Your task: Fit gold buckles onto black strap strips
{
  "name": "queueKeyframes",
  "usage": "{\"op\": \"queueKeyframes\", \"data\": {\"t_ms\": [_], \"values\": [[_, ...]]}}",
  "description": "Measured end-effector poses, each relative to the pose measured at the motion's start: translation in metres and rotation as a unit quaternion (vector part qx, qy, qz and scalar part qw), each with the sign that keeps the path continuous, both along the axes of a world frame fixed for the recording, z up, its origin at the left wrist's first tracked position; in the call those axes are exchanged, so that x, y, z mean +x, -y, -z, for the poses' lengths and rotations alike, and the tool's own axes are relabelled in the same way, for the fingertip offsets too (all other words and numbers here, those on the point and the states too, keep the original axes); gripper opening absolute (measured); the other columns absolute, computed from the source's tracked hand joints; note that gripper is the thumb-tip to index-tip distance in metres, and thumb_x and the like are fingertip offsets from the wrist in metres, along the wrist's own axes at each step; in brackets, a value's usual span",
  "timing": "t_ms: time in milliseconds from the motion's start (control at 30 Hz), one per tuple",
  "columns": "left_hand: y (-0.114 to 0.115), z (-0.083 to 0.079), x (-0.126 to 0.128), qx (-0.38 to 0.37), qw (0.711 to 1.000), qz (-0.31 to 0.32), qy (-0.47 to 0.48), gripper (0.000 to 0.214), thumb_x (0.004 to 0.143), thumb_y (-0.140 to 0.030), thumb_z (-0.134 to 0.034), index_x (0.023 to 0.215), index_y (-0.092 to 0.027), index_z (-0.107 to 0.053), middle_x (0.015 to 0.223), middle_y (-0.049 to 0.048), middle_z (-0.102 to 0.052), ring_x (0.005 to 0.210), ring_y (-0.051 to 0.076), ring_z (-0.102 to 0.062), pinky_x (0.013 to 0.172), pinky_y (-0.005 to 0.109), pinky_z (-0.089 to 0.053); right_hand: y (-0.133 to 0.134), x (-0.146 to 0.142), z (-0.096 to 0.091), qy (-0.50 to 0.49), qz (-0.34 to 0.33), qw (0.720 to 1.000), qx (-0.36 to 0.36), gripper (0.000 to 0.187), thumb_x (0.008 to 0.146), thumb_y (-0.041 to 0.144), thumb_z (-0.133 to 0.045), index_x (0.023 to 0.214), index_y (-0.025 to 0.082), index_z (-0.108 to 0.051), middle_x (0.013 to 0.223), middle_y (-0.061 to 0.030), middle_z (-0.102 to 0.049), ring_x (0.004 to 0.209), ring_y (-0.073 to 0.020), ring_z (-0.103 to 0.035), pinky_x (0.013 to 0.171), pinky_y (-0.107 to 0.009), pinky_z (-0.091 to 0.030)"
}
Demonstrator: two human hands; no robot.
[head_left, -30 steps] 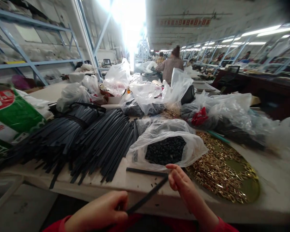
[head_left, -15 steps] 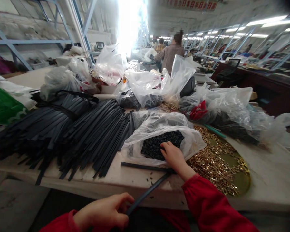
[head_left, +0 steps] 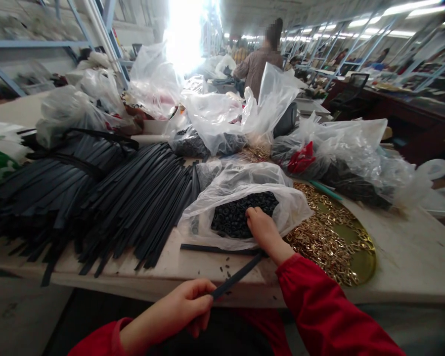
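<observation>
L hand (head_left: pixel 193 304): fingers pinched on black strip (head_left: pixel 237 276) at table (head_left: pixel 411 257) edge. R hand (head_left: pixel 263 228) in bag (head_left: pixel 207 207) of black rings (head_left: pixel 233 220), fingers buried, grip can't tell. Strip pile (head_left: pixel 114 198) left, gold chain tray (head_left: pixel 363 262) right. Long workshop w/ shelving (head_left: pixel 40 43).

A heap of strips (head_left: pixel 107 198) covers the left half of the counter (head_left: pixel 411 257). Right of it, at frame centre, an open bag (head_left: pixel 203 217) holds small rings (head_left: pixel 233 220), and the right hand (head_left: pixel 263 230) rests in them. A tray (head_left: pixel 369 262) of links (head_left: pixel 326 237) lies right of the bag. A loose strip (head_left: pixel 215 249) lies before the bag. At lower centre, the left hand (head_left: pixel 191 306) pinches a second strip (head_left: pixel 237 276) over the counter's near edge. Further bags (head_left: pixel 348 153) stand behind.
</observation>
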State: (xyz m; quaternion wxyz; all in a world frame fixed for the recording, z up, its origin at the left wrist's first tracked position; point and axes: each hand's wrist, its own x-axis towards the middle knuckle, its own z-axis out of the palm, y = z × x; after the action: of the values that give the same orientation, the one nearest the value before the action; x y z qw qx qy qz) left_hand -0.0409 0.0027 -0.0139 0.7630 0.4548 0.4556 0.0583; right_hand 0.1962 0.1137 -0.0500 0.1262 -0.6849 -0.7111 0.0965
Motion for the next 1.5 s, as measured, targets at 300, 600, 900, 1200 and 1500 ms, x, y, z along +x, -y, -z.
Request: {"op": "queueKeyframes", "data": {"t_ms": [300, 600, 900, 1200, 1500], "values": [[0.011, -0.009, -0.011, -0.032, 0.994, -0.09, 0.048, 0.028, 0.07, -0.04, -0.053, 0.084, -0.016, -0.047, 0.047, -0.0069, -0.051, 0.035, 0.004, -0.039, 0.037, 0.014, -0.026, 0.078, 0.008, -0.025, -0.639, 0.115, 0.751, -0.119, 0.033, 0.073, 0.035, -0.061, 0.104, 0.022, -0.059, 0.08, -0.0001, -0.06, 0.066, -0.0119, -0.059, 0.07, -0.028, -0.048], [0.022, -0.006, -0.017, -0.043, 0.994, -0.089, 0.055, 0.023, 0.073, -0.036, -0.052, 0.083, -0.015, -0.048, 0.048, -0.0058, -0.054, 0.036, 0.004, -0.042, 0.038, 0.014, -0.028, 0.101, -0.009, -0.017, -0.734, 0.161, 0.631, -0.194, 0.028, 0.058, 0.03, -0.076, 0.083, 0.021, -0.065, 0.087, -0.0003, -0.066, 0.062, -0.0065, -0.056, 0.066, -0.022, -0.046], [0.022, -0.009, 0.0, -0.072, 0.99, -0.074, 0.098, 0.028, 0.079, -0.03, -0.047, 0.102, -0.015, -0.047, 0.06, -0.0021, -0.058, 0.044, 0.007, -0.053, 0.038, 0.014, -0.033, 0.114, -0.032, -0.014, -0.644, 0.091, 0.726, -0.224, 0.03, 0.059, 0.037, -0.074, 0.08, 0.018, -0.064, 0.069, 0.0021, -0.061, 0.058, -0.0092, -0.053, 0.059, -0.023, -0.043], [0.011, -0.011, 0.016, -0.145, 0.972, -0.127, 0.136, 0.033, 0.074, -0.02, -0.048, 0.106, -0.011, -0.052, 0.059, -0.0002, -0.058, 0.034, 0.004, -0.044, 0.033, 0.015, -0.025, 0.111, -0.036, -0.003, -0.662, 0.108, 0.694, -0.261, 0.032, 0.061, 0.038, -0.073, 0.085, 0.019, -0.065, 0.074, 0.0014, -0.062, 0.06, -0.0093, -0.055, 0.061, -0.024, -0.043], [0.009, -0.006, 0.019, -0.132, 0.975, -0.142, 0.111, 0.03, 0.075, -0.022, -0.045, 0.102, -0.012, -0.051, 0.058, -0.001, -0.058, 0.036, 0.005, -0.046, 0.032, 0.014, -0.026, 0.108, -0.03, 0.004, -0.691, 0.154, 0.658, -0.257, 0.033, 0.06, 0.036, -0.074, 0.089, 0.021, -0.067, 0.085, -0.0007, -0.066, 0.063, -0.0079, -0.057, 0.065, -0.023, -0.045]]}}
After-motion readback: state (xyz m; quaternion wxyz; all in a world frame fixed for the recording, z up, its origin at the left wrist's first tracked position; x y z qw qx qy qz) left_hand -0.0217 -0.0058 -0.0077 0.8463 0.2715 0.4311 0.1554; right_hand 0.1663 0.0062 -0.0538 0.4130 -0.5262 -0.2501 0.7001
